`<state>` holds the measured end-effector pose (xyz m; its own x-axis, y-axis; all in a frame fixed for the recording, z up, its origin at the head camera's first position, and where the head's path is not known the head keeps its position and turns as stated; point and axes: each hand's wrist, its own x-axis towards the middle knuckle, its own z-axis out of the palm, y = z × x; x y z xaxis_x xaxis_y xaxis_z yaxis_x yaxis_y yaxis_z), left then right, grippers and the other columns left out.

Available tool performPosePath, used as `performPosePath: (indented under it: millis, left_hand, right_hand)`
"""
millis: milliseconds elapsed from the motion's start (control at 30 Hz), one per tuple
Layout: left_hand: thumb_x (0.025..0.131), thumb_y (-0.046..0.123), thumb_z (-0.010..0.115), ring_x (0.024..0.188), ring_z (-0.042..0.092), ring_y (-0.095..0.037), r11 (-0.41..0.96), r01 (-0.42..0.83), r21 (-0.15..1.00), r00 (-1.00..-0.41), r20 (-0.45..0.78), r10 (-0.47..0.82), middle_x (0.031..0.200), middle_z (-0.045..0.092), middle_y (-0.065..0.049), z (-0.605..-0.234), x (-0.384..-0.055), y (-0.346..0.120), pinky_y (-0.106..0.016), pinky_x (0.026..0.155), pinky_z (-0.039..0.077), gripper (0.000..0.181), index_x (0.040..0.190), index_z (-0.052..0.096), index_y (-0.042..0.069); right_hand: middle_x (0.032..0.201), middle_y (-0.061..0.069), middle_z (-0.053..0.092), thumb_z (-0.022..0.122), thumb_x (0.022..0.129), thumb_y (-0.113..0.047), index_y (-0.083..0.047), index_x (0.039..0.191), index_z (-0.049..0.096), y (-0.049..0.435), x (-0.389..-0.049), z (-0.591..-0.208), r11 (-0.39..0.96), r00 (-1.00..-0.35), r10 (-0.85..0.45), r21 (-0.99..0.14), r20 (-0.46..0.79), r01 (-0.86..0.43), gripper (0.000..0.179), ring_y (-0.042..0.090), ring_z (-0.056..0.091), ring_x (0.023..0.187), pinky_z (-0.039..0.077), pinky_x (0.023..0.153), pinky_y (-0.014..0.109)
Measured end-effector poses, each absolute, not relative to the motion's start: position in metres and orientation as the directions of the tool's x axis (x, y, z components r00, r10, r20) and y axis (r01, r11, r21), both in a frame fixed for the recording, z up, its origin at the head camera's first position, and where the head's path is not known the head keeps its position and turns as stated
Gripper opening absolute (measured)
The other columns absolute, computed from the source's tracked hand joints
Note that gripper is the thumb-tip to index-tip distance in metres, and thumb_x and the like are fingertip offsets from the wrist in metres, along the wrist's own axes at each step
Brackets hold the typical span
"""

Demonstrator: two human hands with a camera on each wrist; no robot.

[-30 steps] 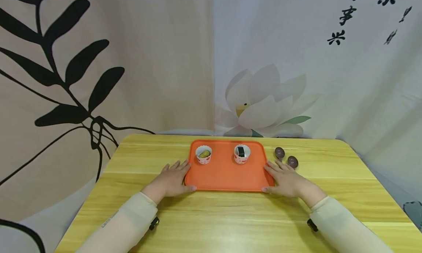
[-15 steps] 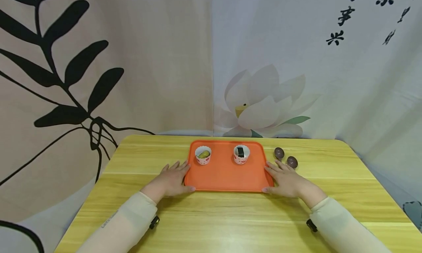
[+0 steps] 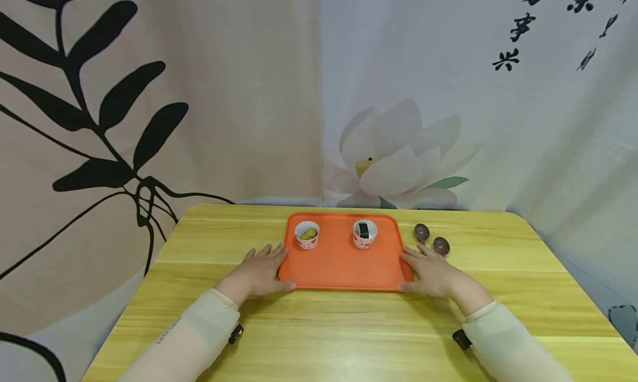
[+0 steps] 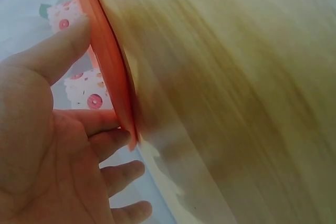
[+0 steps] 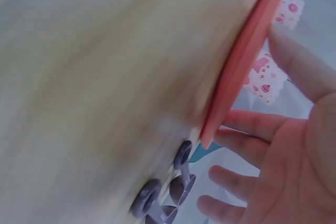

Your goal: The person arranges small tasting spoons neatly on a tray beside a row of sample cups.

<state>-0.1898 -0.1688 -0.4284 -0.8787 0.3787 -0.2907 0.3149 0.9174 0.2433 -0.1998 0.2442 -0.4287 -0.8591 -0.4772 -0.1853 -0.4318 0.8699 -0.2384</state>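
My left hand lies at the left side of an orange tray, fingers spread and mostly straight, with the thumb at its near corner. Mirroring it, my right hand touches the tray's right side. In the wrist views, the left fingertips and right fingertips meet the tray's rim. Two scalloped paper cups with red prints stand on the tray. The left cup holds a yellowish-green lump; the right cup holds a black-and-white block.
Right of the tray, beside my right hand, lie two dark brown round-bowled spoons with ring-ended handles. The wooden table ends at a printed curtain behind it.
The right forearm and its wrist camera have shifted slightly left. Both hands stay at the tray's sides, and the tray and cups look unmoved.
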Motion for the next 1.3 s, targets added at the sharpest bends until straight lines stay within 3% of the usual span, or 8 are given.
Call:
performPosePath:
  millis: [433, 700, 1033, 1300]
  left_hand:
    - [0.091, 0.059, 0.064, 0.150, 0.019, -0.041, 0.920, 0.299, 0.253, -0.883, -0.293, 0.367, 0.164, 0.024, -0.014, -0.431, -0.189, -0.170, -0.065, 0.116, 0.014, 0.093, 0.157, 0.030, 0.003]
    - [0.092, 0.059, 0.063, 0.149, 0.019, -0.041, 0.918, 0.296, 0.264, -0.879, -0.300, 0.370, 0.164, 0.023, -0.014, -0.430, -0.190, -0.170, -0.065, 0.116, 0.014, 0.092, 0.157, 0.030, 0.003]
    - [0.092, 0.060, 0.062, 0.149, 0.020, -0.041, 0.918, 0.297, 0.261, -0.879, -0.300, 0.370, 0.164, 0.023, -0.013, -0.435, -0.191, -0.171, -0.065, 0.116, 0.015, 0.093, 0.158, 0.028, 0.005]
    - [0.092, 0.061, 0.061, 0.150, 0.019, -0.040, 0.922, 0.287, 0.258, -0.879, -0.312, 0.361, 0.165, 0.021, -0.011, -0.432, -0.191, -0.170, -0.063, 0.117, 0.013, 0.093, 0.159, 0.026, 0.007]
  right_hand:
    - [0.151, 0.027, 0.042, 0.075, 0.087, -0.044, 0.002, 0.142, 0.053, 0.241, -0.190, -0.417, 0.858, -0.878, -0.443, -0.370, -0.183, -0.356, 0.075, 0.054, 0.023, 0.143, 0.026, 0.109, 0.069]
    - [0.144, 0.029, 0.048, 0.071, 0.092, -0.038, 0.008, 0.145, 0.045, 0.254, -0.183, -0.409, 0.823, -0.876, -0.446, -0.469, -0.184, -0.320, 0.075, 0.049, 0.045, 0.132, 0.038, 0.104, 0.062]
    - [0.144, 0.031, 0.047, 0.068, 0.095, -0.040, 0.010, 0.145, 0.044, 0.269, -0.184, -0.407, 0.825, -0.884, -0.435, -0.469, -0.170, -0.316, 0.074, 0.051, 0.046, 0.130, 0.040, 0.102, 0.063]
    - [0.135, 0.031, 0.056, 0.068, 0.096, -0.038, 0.010, 0.142, 0.048, 0.278, -0.192, -0.409, 0.855, -0.906, -0.391, -0.426, -0.161, -0.294, 0.069, 0.049, 0.056, 0.119, 0.046, 0.094, 0.063]
